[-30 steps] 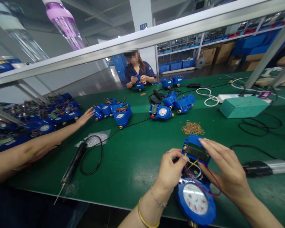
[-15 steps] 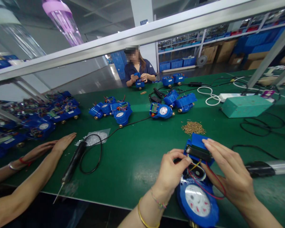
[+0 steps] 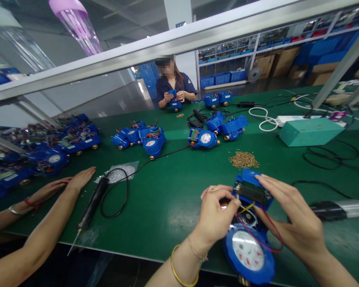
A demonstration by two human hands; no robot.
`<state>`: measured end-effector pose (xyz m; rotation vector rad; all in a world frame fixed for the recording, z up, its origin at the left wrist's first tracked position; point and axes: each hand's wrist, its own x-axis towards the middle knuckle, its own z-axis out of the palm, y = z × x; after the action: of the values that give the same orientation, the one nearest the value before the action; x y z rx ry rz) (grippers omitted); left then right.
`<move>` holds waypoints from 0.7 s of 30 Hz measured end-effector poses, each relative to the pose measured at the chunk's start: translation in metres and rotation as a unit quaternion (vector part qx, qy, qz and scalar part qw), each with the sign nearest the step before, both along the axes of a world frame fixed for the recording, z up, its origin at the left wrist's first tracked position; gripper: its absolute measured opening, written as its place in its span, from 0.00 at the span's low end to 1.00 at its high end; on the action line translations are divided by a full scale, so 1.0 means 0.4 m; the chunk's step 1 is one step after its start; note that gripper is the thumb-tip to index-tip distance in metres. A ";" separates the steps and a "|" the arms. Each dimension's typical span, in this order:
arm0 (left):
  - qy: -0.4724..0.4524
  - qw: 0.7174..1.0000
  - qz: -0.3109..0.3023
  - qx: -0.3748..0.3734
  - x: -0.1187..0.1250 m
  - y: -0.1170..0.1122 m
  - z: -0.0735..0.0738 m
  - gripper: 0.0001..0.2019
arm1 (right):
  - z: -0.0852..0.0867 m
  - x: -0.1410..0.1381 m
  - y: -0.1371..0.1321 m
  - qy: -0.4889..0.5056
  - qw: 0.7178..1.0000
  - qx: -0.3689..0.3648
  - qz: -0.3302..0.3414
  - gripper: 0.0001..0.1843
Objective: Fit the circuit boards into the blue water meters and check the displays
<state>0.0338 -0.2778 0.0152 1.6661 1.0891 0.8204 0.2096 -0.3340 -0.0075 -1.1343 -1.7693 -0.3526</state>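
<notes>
green matting covers the tabletop [image 3: 173, 191] of a factory assembly line, with a metal rail overhead and shelving of blue bins at the far wall.

nearest the camera, a blue water meter [image 3: 247, 251] lies at the front edge of the tabletop, white dial face up; the dial markings are too small to read. the left hand [image 3: 215, 215] is curled over the meter's open compartment, fingertips pinched together at the yellow and red wires [image 3: 272, 235]; what exactly is pinched cannot be told. the right hand [image 3: 290, 219] is half open, fingers stretched along the blue display module [image 3: 251, 189], holding it tilted above the meter body. the module's dark screen shows no legible characters.

to the right of the hands, a black-and-silver electric screwdriver [image 3: 338, 209] lies on the tabletop. to the left, a second black screwdriver [image 3: 91, 207] with a looped cable lies beside a clear plastic bag [image 3: 119, 173]. a co-worker's two hands [image 3: 77, 179] rest flat on the tabletop near that bag.

beyond the module, a pile of small brass screws [image 3: 243, 159] sits well apart from the hands. farther back lie groups of blue meters [image 3: 203, 138], a teal box [image 3: 309, 131] and a white cable coil [image 3: 261, 119]. at the far edge a seated person [image 3: 174, 85] holds another blue meter. a blue sign on the pillar behind is illegible.
</notes>
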 end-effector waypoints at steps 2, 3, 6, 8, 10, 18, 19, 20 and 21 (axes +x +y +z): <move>0.015 1.000 -0.002 0.007 0.000 -0.002 0.009 0.07 | 0.000 0.003 -0.001 0.005 1.000 -0.006 0.005 0.34; 0.023 1.000 0.000 0.013 0.000 -0.004 0.011 0.07 | -0.001 0.005 -0.001 0.008 1.000 -0.011 0.007 0.33; 0.046 0.998 0.007 0.040 0.004 -0.012 0.012 0.08 | -0.007 0.010 -0.003 0.026 0.999 -0.029 0.012 0.32; 0.058 0.996 0.018 0.061 0.007 -0.018 0.007 0.08 | -0.012 0.013 -0.004 0.044 0.998 -0.046 0.018 0.31; 0.065 0.994 0.030 0.082 0.011 -0.022 0.000 0.07 | -0.016 0.015 -0.004 0.059 0.996 -0.068 0.023 0.30; 0.067 0.987 0.033 0.145 0.009 0.003 -0.027 0.09 | -0.012 0.034 0.011 0.064 0.991 -0.104 0.055 0.28; 0.066 0.988 0.025 0.138 0.007 0.009 -0.029 0.09 | -0.012 0.037 0.014 0.059 0.991 -0.104 0.059 0.28; 0.064 0.989 0.018 0.131 0.005 0.014 -0.030 0.09 | -0.013 0.040 0.016 0.057 0.991 -0.106 0.062 0.28; 0.062 0.990 0.011 0.125 0.004 0.020 -0.031 0.09 | -0.014 0.042 0.017 0.061 0.990 -0.112 0.065 0.28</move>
<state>0.0352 -0.2700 0.0028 1.9394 1.1279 0.9077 0.2264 -0.3273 -0.0131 -1.1626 -1.7953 -0.0058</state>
